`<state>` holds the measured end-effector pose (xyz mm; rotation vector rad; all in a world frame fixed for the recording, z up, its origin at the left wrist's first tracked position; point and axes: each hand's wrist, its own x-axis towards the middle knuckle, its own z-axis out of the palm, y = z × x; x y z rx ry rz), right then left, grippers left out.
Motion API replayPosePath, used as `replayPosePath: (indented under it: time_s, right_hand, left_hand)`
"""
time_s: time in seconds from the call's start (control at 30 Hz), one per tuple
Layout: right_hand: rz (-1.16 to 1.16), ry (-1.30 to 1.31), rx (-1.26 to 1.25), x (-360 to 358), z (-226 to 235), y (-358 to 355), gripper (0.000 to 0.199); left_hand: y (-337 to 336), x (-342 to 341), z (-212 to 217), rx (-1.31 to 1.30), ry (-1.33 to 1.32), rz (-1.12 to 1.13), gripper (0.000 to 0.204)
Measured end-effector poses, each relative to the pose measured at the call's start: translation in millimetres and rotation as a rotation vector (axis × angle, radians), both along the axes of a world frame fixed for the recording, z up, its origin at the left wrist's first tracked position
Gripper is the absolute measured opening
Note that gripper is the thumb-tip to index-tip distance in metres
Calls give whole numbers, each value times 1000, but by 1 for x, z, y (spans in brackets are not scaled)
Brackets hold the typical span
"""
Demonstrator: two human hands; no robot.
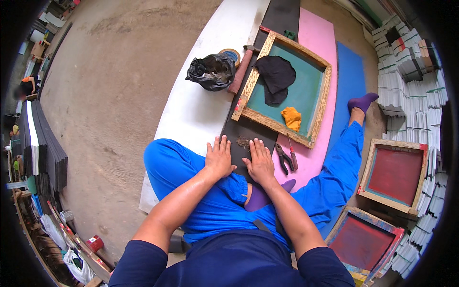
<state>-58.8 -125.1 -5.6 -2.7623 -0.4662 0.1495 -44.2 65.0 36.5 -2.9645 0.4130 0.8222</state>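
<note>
My left hand (219, 157) lies flat with fingers stretched out on the black mat (239, 125). My right hand (260, 161) rests flat beside it, fingers extended, and neither hand holds anything. Between the fingertips sits a small pile of brownish debris (243, 142). Just right of my right hand are pliers with black handles (284, 159) and a screwdriver with a red handle (293, 160). Beyond my hands a wooden screen frame (275, 125) with green mesh (303, 71) carries a black cloth (276, 79) and a crumpled yellow-orange cloth (291, 118).
Left of the frame are a hammer (241, 71), a black plastic bag (210, 71) and a tape roll (231, 55). Two red-mesh frames (397, 174) lean at right near stacked white bundles (401, 86). My legs (330, 177) flank the mats. Another person (29, 85) is far left.
</note>
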Motion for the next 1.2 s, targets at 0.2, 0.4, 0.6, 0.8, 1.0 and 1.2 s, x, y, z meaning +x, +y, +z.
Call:
replayPosePath:
  time_s: [0.2, 0.4, 0.6, 0.8, 1.0, 1.2]
  right_hand:
    - [-131, 44, -159, -21, -3, 7, 77]
    - [-9, 21, -91, -8, -12, 28, 77]
    - [-205, 36, -102, -14, -8, 18, 78]
    - [-78, -10, -69, -8, -11, 19, 78]
    - [-273, 29, -50, -11, -9, 17, 79]
    - [-146, 8, -22, -4, -13, 29, 78]
  left_hand:
    - [6, -10, 3, 19, -2, -6, 100]
    - [1, -11, -6, -27, -42, -59, 101]
    - [-3, -4, -15, -128, -100, -110, 102]
    - [-7, 8, -20, -250, -134, -133, 96]
    - [-5, 10, -14, -294, -180, 45, 96]
    - [-5, 15, -26, -298, -113, 36, 90]
